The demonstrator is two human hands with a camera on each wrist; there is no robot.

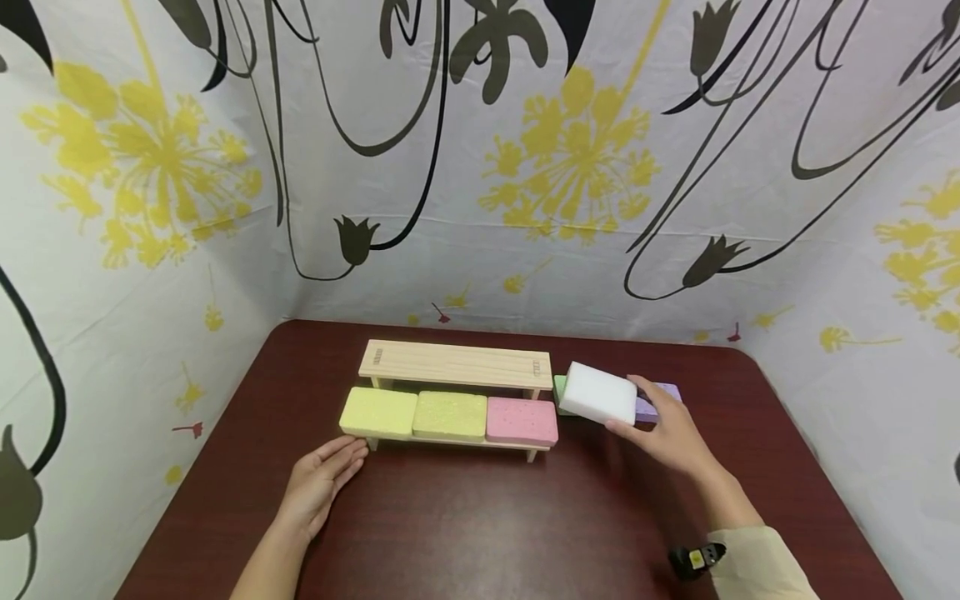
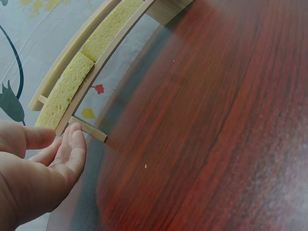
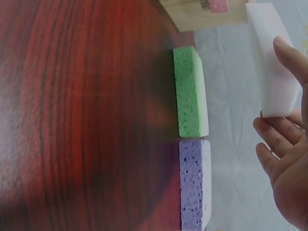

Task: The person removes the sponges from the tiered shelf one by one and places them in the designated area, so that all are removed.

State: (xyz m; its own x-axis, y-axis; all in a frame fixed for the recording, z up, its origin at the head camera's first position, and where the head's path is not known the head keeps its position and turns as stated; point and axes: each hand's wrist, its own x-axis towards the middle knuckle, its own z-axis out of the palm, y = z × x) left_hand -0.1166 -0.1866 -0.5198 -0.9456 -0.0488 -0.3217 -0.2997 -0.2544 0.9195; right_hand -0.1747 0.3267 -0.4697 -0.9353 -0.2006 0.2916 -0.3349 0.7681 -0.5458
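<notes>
In the head view, my right hand (image 1: 671,429) pinches a white sponge (image 1: 598,394) at its right end, thumb in front. The sponge is tilted and raised over a green sponge (image 3: 187,91) and a purple sponge (image 3: 193,183), which lie end to end on the table. My left hand (image 1: 318,482), fingers loosely extended, touches the left end of the front wooden stand (image 1: 465,443), beside its leg. On that stand sit two yellow sponges (image 1: 378,412) (image 1: 450,416) and a pink sponge (image 1: 522,421) in a row.
Behind the front stand rises a second wooden stand (image 1: 456,364) with a bare top. The dark red wooden table (image 1: 450,525) has rounded back corners. Patterned cloth (image 1: 450,183) surrounds it at the back and sides.
</notes>
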